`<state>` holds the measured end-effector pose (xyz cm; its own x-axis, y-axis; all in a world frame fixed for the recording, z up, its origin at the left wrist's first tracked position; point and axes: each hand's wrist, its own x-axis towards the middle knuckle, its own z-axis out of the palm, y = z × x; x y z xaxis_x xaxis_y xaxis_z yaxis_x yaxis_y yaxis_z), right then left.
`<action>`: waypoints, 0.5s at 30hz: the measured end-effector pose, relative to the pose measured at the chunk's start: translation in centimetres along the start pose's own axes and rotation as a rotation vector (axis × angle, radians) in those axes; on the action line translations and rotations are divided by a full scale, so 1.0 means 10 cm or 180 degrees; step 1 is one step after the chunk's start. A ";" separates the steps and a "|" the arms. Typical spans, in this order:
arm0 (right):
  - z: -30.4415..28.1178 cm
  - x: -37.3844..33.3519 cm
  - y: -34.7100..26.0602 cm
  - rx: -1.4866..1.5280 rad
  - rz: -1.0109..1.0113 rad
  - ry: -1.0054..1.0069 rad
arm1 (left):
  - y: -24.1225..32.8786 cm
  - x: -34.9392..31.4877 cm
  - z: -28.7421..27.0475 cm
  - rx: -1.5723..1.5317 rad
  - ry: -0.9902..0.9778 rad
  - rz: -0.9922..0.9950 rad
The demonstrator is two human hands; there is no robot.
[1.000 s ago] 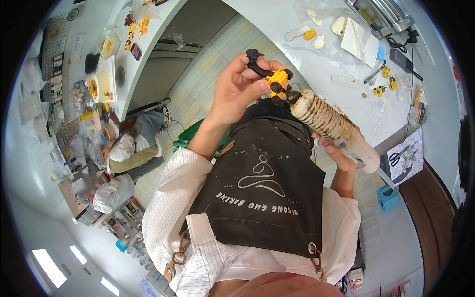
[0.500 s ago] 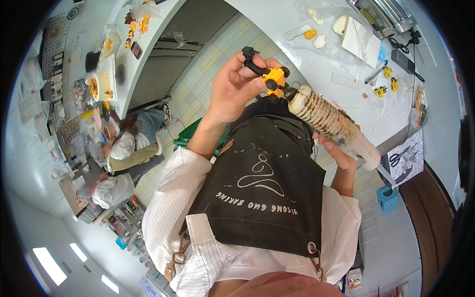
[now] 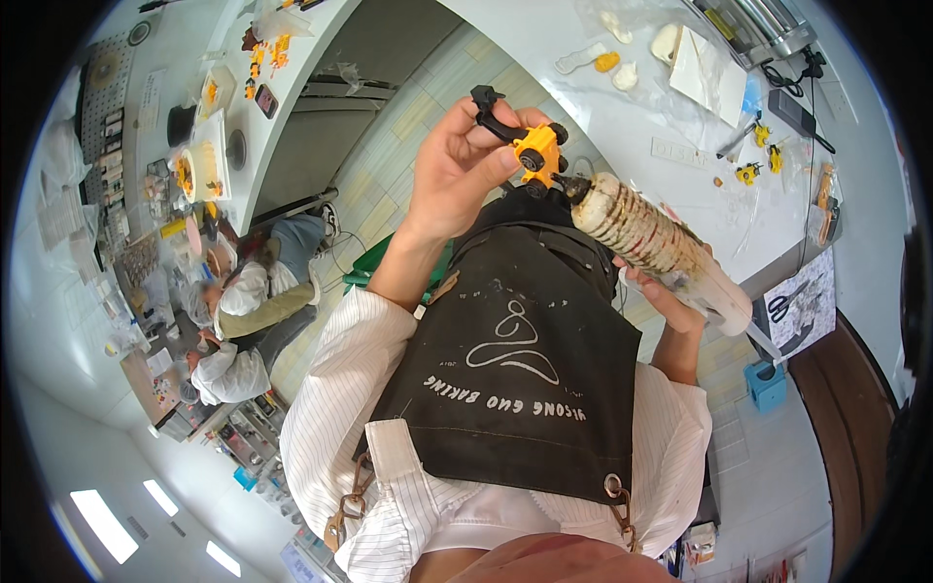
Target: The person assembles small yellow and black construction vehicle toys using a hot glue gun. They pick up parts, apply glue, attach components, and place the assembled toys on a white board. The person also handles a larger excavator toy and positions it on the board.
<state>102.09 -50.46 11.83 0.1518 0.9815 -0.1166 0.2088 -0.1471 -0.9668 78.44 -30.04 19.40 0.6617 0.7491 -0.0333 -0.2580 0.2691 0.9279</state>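
Note:
My left hand pinches a small yellow toy vehicle with black wheels and a curved black arm. The thumb presses on the yellow body, and the black arm rises past the fingers. My right hand is closed round a white hand tool, its fingers partly hidden beneath it. A long ribbed barrel, stained brown and red, leads to the tool's dark narrow tip. That tip points at the toy's wheels, very near them; whether it touches, I cannot tell.
A white table at right bears small yellow toy pieces, a white board and a dark device. Scissors lie beyond its edge, above a blue box. A decorated cake stands far left, near two people.
The toy has turned slightly in my left hand, showing more of its yellow body. The tool has shifted a little to the right. Both hands keep their hold.

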 end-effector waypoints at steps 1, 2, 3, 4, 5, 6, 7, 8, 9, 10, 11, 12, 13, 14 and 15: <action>0.01 0.00 -0.02 0.0017 -0.0075 0.0055 | 0.00 0.00 0.01 -0.0021 -0.0004 0.0003; 0.01 0.01 -0.04 0.0033 -0.0148 0.0109 | 0.01 0.00 0.02 -0.0041 -0.0006 0.0006; 0.01 0.00 -0.03 0.0069 -0.0162 0.0121 | 0.01 0.00 0.02 -0.0061 -0.0007 0.0009; 0.02 0.01 -0.05 0.0310 -0.0099 0.0131 | 0.02 0.00 0.02 -0.0058 -0.0027 0.0009; 0.03 0.01 -0.07 0.0550 -0.0037 0.0146 | 0.02 0.01 0.02 -0.0055 -0.0047 0.0010; 0.04 0.04 -0.14 0.1000 0.0100 0.0152 | 0.02 0.01 0.02 -0.0053 -0.0068 0.0010; 0.04 0.04 -0.16 0.1217 0.0183 0.0132 | 0.02 0.01 0.02 -0.0055 -0.0060 0.0013; 0.04 0.05 -0.17 0.1435 0.0268 0.0117 | 0.03 0.01 0.03 -0.0058 -0.0053 0.0017; 0.03 0.05 -0.15 0.1415 0.0298 0.0091 | 0.03 0.00 0.03 -0.0062 -0.0047 0.0020; 0.03 0.06 -0.15 0.1375 0.0286 0.0090 | 0.02 0.01 0.03 -0.0120 -0.0093 0.0051; 0.03 0.06 -0.14 0.1334 0.0274 0.0090 | 0.01 0.01 0.02 -0.0179 -0.0140 0.0081; 0.05 0.07 -0.15 0.1270 0.0224 0.0113 | 0.01 0.02 0.02 -0.0238 -0.0187 0.0111; 0.05 0.07 -0.15 0.1242 0.0213 0.0108 | 0.00 0.01 0.02 -0.0225 -0.0177 0.0110; 0.05 0.07 -0.15 0.1217 0.0202 0.0103 | 0.01 0.01 0.03 -0.0211 -0.0166 0.0109; 0.05 0.07 -0.14 0.1230 0.0229 0.0074 | 0.01 0.00 0.03 -0.0197 -0.0156 0.0108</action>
<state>101.39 -49.53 13.02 0.1755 0.9667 -0.1863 -0.1816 -0.1542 -0.9712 78.64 -30.17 19.58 0.6851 0.7283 0.0173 -0.3229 0.2822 0.9034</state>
